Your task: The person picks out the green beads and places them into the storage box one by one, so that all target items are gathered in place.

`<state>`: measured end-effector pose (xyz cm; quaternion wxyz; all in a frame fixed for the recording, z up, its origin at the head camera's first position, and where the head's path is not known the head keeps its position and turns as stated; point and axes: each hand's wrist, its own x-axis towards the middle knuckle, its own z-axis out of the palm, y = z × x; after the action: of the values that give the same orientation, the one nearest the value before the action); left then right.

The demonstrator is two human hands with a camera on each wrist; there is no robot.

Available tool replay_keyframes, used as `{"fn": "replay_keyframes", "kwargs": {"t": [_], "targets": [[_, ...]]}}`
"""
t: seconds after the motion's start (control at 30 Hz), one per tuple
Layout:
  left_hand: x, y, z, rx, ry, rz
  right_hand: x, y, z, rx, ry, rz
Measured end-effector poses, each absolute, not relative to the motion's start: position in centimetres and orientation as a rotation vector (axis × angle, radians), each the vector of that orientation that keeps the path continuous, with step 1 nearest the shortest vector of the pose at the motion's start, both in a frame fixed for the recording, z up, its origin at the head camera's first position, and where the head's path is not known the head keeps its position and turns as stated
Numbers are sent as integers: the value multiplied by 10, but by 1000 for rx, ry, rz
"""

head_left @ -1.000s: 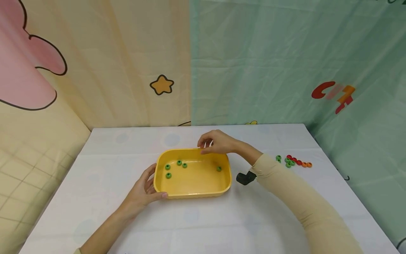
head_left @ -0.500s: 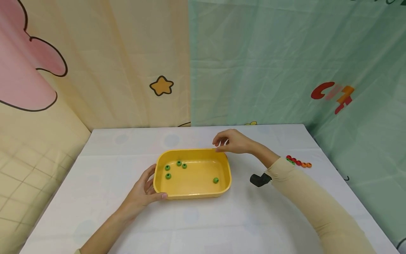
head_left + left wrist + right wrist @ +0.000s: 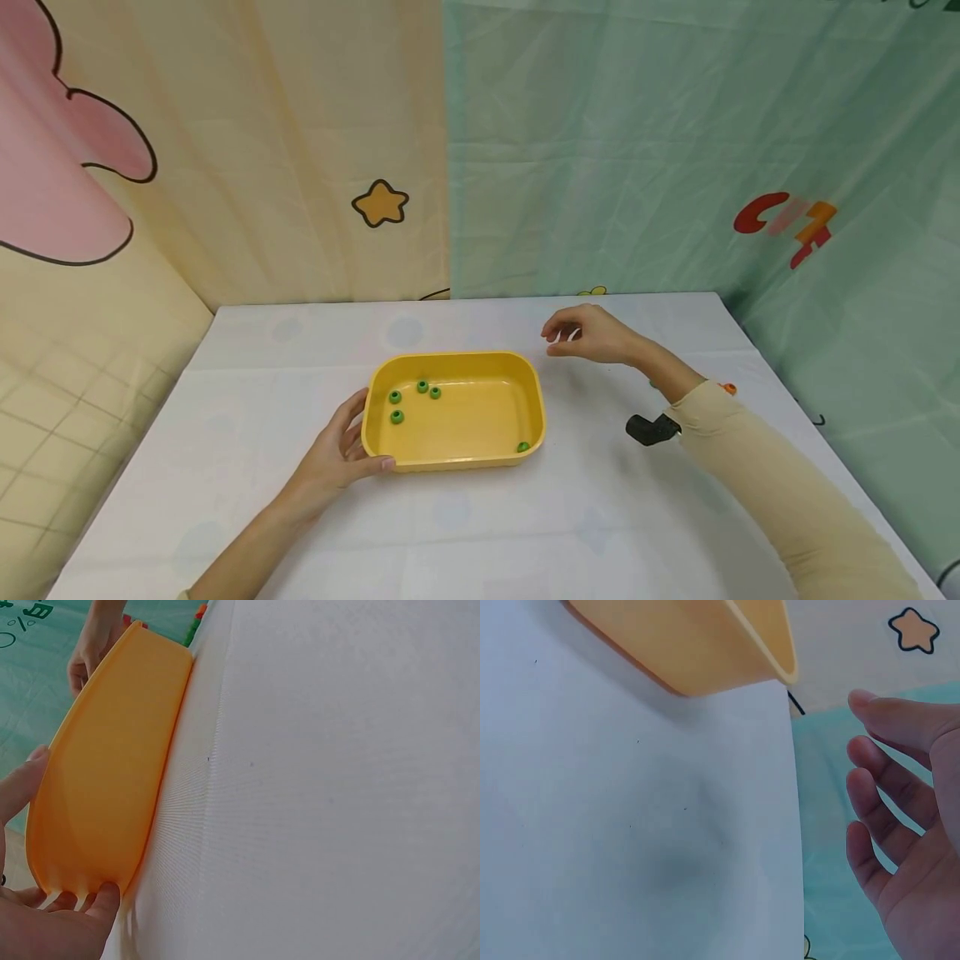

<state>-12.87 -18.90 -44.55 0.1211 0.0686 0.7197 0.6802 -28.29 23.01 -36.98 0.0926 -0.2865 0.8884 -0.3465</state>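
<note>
A shallow yellow plastic tray (image 3: 457, 429) sits on the white-covered table, with several small green beads (image 3: 397, 417) scattered in its left half. One lone green bead (image 3: 522, 447) lies in its front right corner. My left hand (image 3: 337, 450) holds the tray's left end, thumb along the front rim; in the left wrist view its fingertips press the yellow wall (image 3: 105, 765). Beyond the tray's right rear corner, my right hand (image 3: 592, 333) hovers over the table, fingers loosely bent. The right wrist view shows nothing between those fingers (image 3: 892, 787).
Orange beads (image 3: 729, 388) peek out past the right sleeve, which covers the rest of the bead group on the table's right. A black wrist camera (image 3: 651, 429) hangs below the right wrist. Printed curtains (image 3: 600, 167) stand behind the table.
My right hand has drawn away rightward from the tray's back rim. The lone green bead has rolled toward the front right corner. My left hand keeps its place on the tray.
</note>
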Motion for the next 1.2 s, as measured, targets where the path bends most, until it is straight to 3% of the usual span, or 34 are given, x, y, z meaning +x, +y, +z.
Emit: {"fn": "replay_keyframes", "kwargs": {"t": [1.2], "targets": [[-128,-188,-443,212,2068,2018,-231,369,-396,-470,2776,-1066]]}}
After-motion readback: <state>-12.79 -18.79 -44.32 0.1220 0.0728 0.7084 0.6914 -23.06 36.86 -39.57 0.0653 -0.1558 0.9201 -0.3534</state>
